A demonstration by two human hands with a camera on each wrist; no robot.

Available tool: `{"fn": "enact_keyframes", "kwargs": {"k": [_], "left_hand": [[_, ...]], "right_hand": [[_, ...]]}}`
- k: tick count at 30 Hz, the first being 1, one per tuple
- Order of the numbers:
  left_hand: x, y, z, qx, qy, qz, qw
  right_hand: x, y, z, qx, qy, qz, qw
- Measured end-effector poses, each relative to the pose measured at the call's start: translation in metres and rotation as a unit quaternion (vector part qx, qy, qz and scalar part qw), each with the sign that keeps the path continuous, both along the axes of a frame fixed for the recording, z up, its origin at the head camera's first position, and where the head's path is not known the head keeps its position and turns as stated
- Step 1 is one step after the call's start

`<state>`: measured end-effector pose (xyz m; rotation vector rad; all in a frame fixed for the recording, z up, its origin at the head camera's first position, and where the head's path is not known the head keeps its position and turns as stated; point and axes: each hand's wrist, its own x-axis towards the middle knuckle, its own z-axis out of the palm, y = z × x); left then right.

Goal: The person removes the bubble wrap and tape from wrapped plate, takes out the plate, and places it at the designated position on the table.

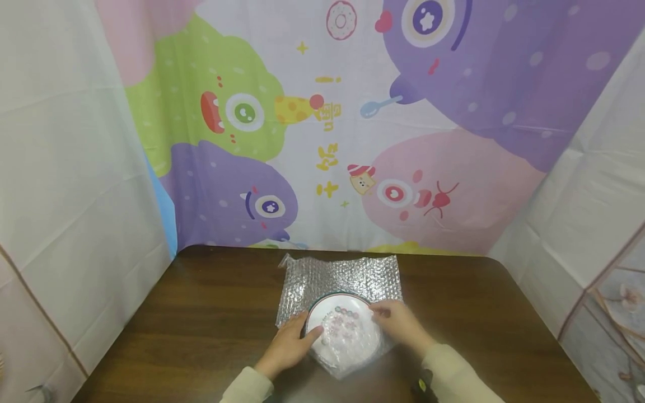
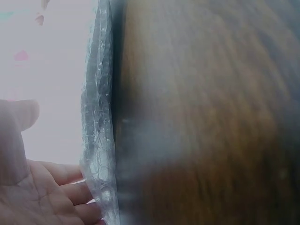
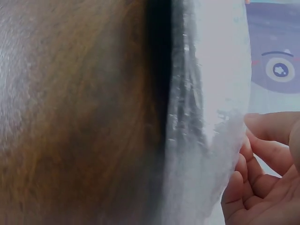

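A round white plate [image 1: 356,307] with a dark green and red rim and a small printed design lies on a sheet of bubble wrap [image 1: 332,274]. Clear wrap also covers the plate's near part and comes to a point at the front. My left hand [image 1: 290,344] holds the plate's left side, its thumb over the top and its fingers along the edge. In the left wrist view, those fingers touch the layered wrap edge [image 2: 99,93]. At the right rim, my right hand [image 1: 400,323] pinches the bubble wrap [image 3: 206,117] between thumb and index finger; its other fingers are curled.
The dark brown wooden table [image 1: 211,313] extends on both sides of the wrap. A small dark object with a yellow-green mark [image 1: 422,385] shows by the right sleeve. Behind the table hangs a cartoon-print cloth [image 1: 312,212], with pale sheets at both sides.
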<state>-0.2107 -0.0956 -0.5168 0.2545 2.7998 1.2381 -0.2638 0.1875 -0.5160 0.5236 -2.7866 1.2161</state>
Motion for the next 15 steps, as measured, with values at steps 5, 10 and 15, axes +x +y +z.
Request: {"fn": "enact_keyframes", "kwargs": {"k": [5,10,15], "left_hand": [[0.001,0.000,0.000,0.003,-0.008,-0.002,1.0000],[0.002,-0.001,0.000,-0.002,0.010,-0.007,0.9999],[0.001,-0.001,-0.001,-0.006,0.035,-0.016,0.9992]], "right_hand": [[0.000,0.008,0.005,-0.031,-0.017,0.018,0.999],[0.005,0.015,0.011,-0.048,-0.032,0.025,0.998],[0.011,0.021,0.015,-0.040,-0.036,0.020,0.998]]}}
